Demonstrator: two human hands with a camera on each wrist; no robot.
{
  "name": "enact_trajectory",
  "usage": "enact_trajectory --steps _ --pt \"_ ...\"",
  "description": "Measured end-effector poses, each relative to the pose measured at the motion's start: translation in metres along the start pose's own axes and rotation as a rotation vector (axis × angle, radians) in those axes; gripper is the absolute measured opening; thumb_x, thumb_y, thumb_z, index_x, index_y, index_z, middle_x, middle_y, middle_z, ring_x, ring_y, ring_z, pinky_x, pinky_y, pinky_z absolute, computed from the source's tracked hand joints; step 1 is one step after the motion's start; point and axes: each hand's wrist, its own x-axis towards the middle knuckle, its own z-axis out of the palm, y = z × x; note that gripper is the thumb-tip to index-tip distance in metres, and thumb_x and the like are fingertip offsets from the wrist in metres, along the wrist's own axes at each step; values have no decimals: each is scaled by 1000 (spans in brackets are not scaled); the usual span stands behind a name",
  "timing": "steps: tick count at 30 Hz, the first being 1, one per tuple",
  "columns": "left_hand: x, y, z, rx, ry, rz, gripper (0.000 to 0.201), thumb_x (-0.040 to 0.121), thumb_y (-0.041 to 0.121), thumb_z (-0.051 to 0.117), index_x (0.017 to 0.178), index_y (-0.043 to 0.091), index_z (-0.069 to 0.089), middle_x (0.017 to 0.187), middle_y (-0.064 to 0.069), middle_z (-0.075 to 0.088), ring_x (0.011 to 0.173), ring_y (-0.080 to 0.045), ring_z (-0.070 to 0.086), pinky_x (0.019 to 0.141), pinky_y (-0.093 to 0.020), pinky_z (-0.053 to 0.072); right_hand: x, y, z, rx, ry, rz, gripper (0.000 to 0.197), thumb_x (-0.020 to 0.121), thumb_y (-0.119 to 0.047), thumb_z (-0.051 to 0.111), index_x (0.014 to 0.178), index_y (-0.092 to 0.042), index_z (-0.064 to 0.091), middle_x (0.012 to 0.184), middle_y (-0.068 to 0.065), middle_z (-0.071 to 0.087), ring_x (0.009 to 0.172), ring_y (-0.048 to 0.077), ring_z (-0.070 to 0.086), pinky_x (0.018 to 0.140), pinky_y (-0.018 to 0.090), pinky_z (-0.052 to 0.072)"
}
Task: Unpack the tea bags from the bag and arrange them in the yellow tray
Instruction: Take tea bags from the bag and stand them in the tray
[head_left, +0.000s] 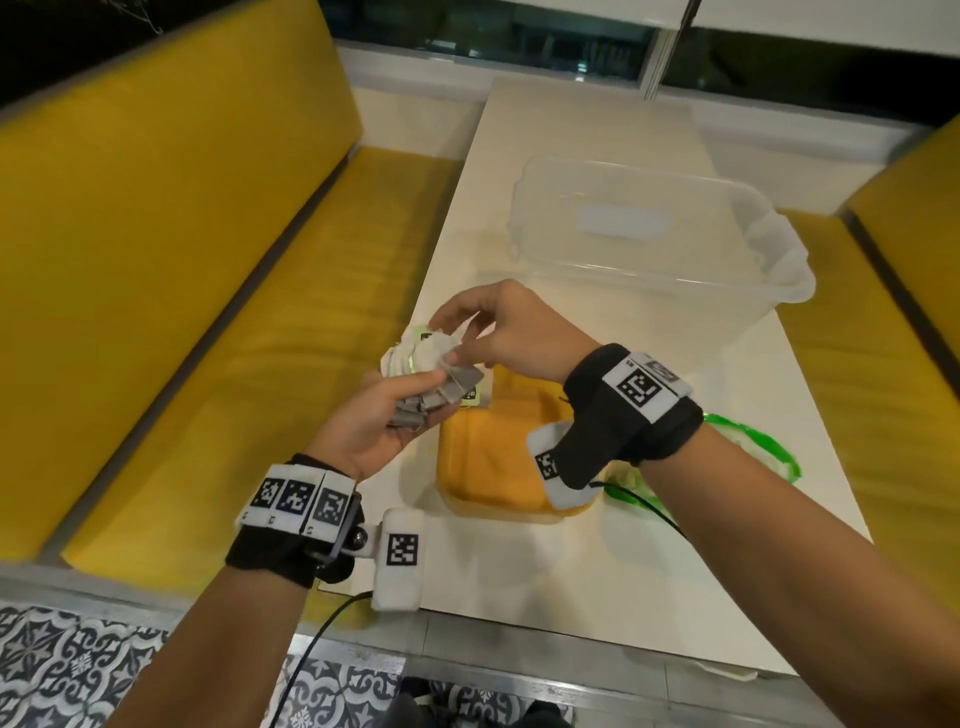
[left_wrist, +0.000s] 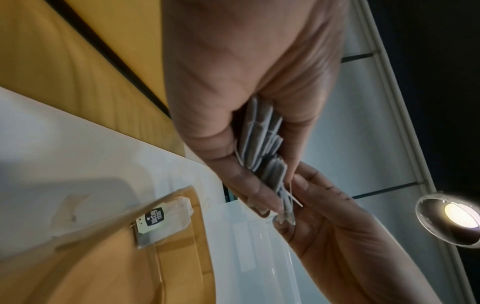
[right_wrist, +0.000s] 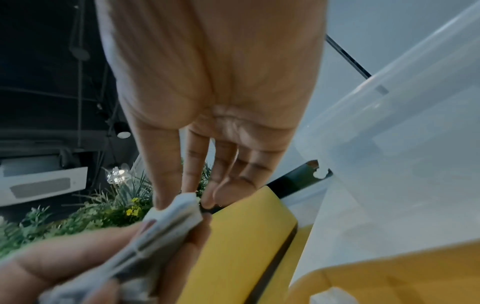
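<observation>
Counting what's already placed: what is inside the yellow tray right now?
One tea bag lies in the yellow tray, near its far rim. From the head view, the right hand and wrist strap cover part of the floor, so more could be hidden.

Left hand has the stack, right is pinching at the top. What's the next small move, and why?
Probably peel the top tea bag off with the right hand and lower it into the yellow tray: the left hand grips the stack of tea bags beside the tray, which already holds one bag.
</observation>
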Motion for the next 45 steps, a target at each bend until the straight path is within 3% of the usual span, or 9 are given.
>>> enact_trajectory --steps 4,9,13,17,21,30,36,40,45 --pt "-2 -3 8 64 20 -1 25 84 11 64 109 12 65 90 -4 74 74 -11 71 58 -21 57 -5 5 -3 -49 7 4 19 75 -8 79 93 -7 73 81 1 65 66 5 56 64 21 48" --pt "-3 -5 10 -1 16 -21 27 85 16 64 111 8 64 88 -7 74 73 -14 71 56 -20 57 -11 8 -14 2 77 30 12 83 -9 73 86 2 72 74 4 63 56 0 51 54 13 43" --pt "-2 -5 12 4 32 -13 19 91 12 60 109 8 64 90 -7 74 73 -14 72 55 -20 56 -14 7 -17 39 51 45 14 88 -11 68 93 0 74 80 13 68 55 5 53 48 29 48" --pt "-3 -4 16 -24 13 -1 16 90 16 60 104 10 65 84 -6 74 71 -13 71 54 -19 56 -15 6 -17 61 118 43 13 87 -11 69 94 -2 75 88 11 71 53 5 53 45 22 45" --pt "-5 -4 14 -162 1 -24 34 79 30 62 107 10 66 95 -9 72 75 -14 70 54 -19 56 -22 3 -23 193 139 53 7 86 -3 68 89 -4 74 83 5 69 58 13 58 47 28 48" --pt "-6 -7 24 -235 -134 -103 33 86 24 58 112 6 64 119 -19 67 104 -29 68 76 -31 61 -29 -8 -28 341 -3 -42 20 84 10 58 81 -6 71 91 14 68 74 20 64 53 22 52" --pt "-2 -13 28 -223 15 12 16 74 11 67 89 12 64 93 -7 70 71 -12 70 55 -17 56 -28 -2 -23 227 153 8 18 91 1 55 95 -3 72 87 11 68 70 23 58 49 27 49" --pt "4 -20 23 -200 131 127 16 75 8 70 88 14 63 90 -6 73 74 -14 71 57 -19 56 -33 0 -11 351 187 209 26 94 -23 61 106 0 68 82 8 64 64 13 61 56 25 57" --pt "5 -24 17 -141 214 155 11 88 2 64 91 13 63 81 -3 73 75 -15 71 63 -23 58 -24 9 8 204 177 228 17 83 -7 74 94 4 69 74 21 65 66 26 67 65 34 61"
